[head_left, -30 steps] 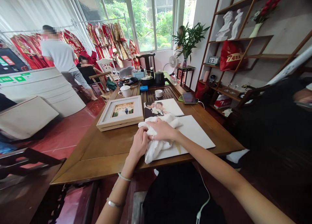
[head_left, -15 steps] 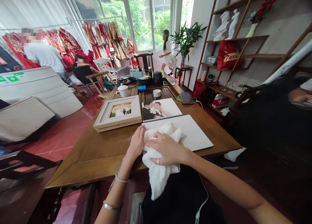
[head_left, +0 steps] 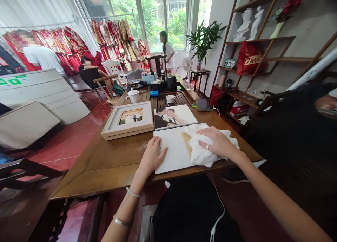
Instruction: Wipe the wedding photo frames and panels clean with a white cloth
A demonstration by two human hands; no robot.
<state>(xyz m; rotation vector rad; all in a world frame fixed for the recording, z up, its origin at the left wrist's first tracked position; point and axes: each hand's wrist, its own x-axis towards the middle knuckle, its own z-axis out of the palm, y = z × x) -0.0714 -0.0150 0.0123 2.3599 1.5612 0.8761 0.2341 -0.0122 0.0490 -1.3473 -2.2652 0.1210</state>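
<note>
A white board (head_left: 172, 152) lies flat on the wooden table (head_left: 113, 164) in front of me. My left hand (head_left: 152, 157) rests on the board's left edge, fingers spread and flat, holding it down. My right hand (head_left: 217, 142) presses a crumpled white cloth (head_left: 202, 154) onto the right part of the board, fingers laid over the cloth. A yellowish patch on the board shows beside the cloth.
A framed photo (head_left: 129, 119) and a photo print (head_left: 172, 116) lie beyond the board. Farther back are a white teapot (head_left: 134, 95), a cup (head_left: 171, 99), a kettle (head_left: 171, 82) and a phone (head_left: 203, 105). Shelves stand right. People are by the red garments and window.
My right hand has slid the cloth from the board's left near corner over to its right side. My left hand let go of the cloth and now lies flat on the board's left edge.
</note>
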